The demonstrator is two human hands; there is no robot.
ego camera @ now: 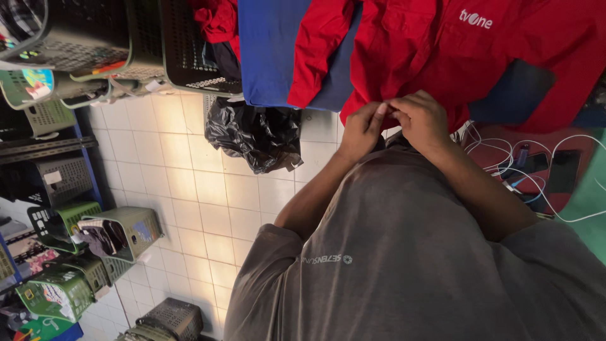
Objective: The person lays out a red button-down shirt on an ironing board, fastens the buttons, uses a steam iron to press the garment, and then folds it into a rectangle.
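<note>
White tiled floor, laundry baskets around. Both hands' fingers pinched shut on red shirt hem atop blue table.

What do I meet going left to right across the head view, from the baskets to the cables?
Green laundry baskets → black plastic bag → left hand → right hand pinching the red shirt → white cables.

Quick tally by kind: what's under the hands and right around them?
Red shirts: 1, pinched at its edge by both the left hand and right hand
Blue cloths: 1
Black plastic bags: 1
Phones on cables: 2
Total: 5
</note>
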